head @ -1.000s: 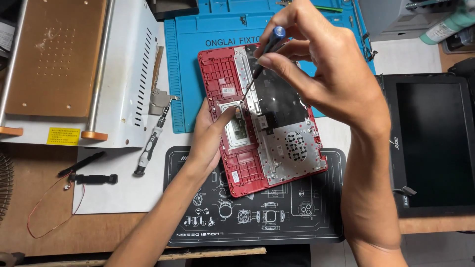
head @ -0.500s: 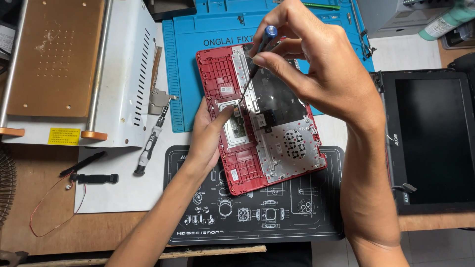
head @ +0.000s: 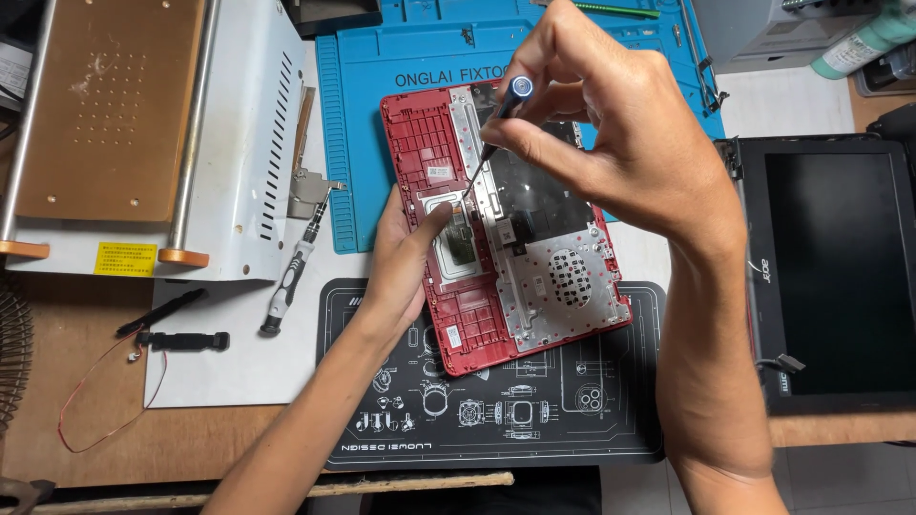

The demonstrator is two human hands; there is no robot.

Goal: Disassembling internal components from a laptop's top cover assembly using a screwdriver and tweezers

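1. Blue mat: lies at the top centre of the bench.
2. Black mat: printed with white line drawings, lies nearer the front edge.
3. White machine: stands at the left, with a brown plate on top and a yellow label on its front edge.
4. Spare screwdriver: grey and black, lies just beside the machine's right edge.
5. Two black parts: rest on a white sheet; a thin red wire loops from them over the wooden bench.
6. Black screen panel: lies flat at the right.
7. Green-and-white tube: lies at the top right corner.
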